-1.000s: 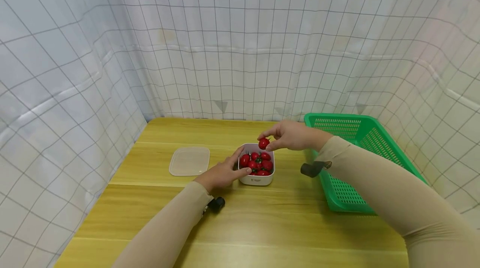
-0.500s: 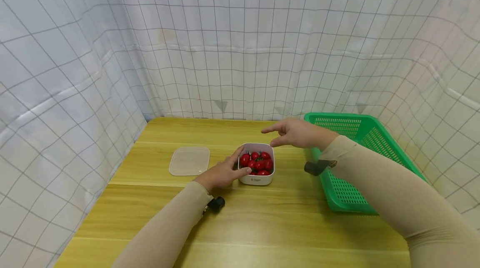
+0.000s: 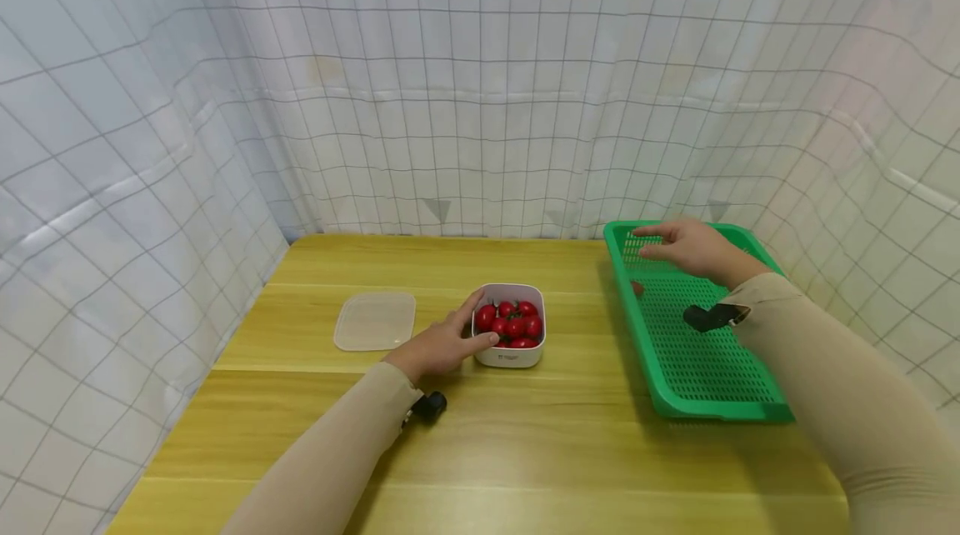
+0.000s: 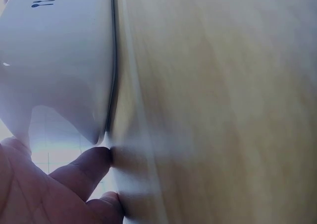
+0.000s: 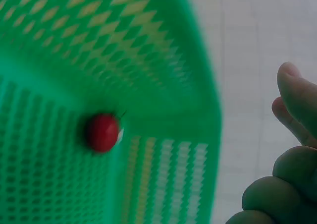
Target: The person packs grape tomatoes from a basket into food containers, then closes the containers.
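Observation:
A small white square food container (image 3: 508,358) holds several red cherry tomatoes (image 3: 515,327) with green stems. My left hand (image 3: 442,343) rests at its left side, thumb over the front left of the rim and index finger along the back left. In the left wrist view, other fingers (image 4: 81,172) are low beside the container's wall (image 4: 59,50). My right hand (image 3: 693,250) is over the back of a green plastic basket (image 3: 648,360), thumb and index finger apart, holding nothing. One cherry tomato (image 5: 103,133) lies in a corner of that basket, partly hidden by its rim in the head view.
A translucent square lid (image 3: 375,321) lies flat on the wooden table (image 3: 450,460), left of the container. Grid-patterned white curtains (image 3: 465,102) hang behind the table and on both sides.
My right hand let a cherry tomato go into the white container, then moved right, from above the container to over the basket. My left hand stayed at the container.

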The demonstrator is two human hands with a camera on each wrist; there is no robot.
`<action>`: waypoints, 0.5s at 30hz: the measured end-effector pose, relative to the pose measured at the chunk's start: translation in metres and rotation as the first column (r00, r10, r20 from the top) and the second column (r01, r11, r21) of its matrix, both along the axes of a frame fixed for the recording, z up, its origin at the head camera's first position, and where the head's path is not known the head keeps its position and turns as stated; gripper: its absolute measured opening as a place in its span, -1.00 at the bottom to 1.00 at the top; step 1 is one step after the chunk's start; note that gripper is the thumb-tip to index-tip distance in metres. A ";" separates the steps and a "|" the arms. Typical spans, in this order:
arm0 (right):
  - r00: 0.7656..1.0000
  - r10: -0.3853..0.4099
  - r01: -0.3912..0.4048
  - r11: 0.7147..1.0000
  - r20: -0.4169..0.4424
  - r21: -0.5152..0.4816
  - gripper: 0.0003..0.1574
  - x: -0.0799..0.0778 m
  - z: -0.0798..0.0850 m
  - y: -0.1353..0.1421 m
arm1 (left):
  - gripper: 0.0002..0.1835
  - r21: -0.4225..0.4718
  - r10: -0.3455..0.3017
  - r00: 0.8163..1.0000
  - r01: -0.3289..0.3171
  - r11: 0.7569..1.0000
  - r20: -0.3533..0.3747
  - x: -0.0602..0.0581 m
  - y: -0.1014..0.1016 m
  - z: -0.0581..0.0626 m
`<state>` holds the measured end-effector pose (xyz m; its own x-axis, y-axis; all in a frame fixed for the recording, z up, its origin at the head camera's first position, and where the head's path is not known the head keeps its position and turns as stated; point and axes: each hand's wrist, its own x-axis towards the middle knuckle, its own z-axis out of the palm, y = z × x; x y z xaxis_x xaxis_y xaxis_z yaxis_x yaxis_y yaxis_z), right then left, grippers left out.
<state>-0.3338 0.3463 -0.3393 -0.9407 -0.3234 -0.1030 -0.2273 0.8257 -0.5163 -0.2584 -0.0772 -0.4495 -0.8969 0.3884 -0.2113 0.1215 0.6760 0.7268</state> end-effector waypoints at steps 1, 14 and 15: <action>1.000 -0.008 0.008 1.000 0.007 0.005 -0.28 -0.001 -0.005 0.007 | -0.01 0.003 -0.001 1.000 0.001 1.000 -0.001 0.000 0.000 0.000; 0.989 0.136 -0.141 0.986 0.064 0.084 -0.35 -0.020 -0.061 0.030 | 0.01 0.010 -0.002 1.000 0.002 1.000 0.005 -0.002 0.001 0.000; 0.987 0.144 -0.150 0.985 0.071 0.090 -0.35 -0.022 -0.063 0.029 | 0.01 0.010 0.001 1.000 -0.001 1.000 0.008 -0.002 0.000 0.000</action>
<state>-0.3557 0.3755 -0.4022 -0.8740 -0.4437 -0.1982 -0.3190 0.8315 -0.4549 -0.2602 -0.0767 -0.4499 -0.8956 0.3897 -0.2145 0.1149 0.6685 0.7347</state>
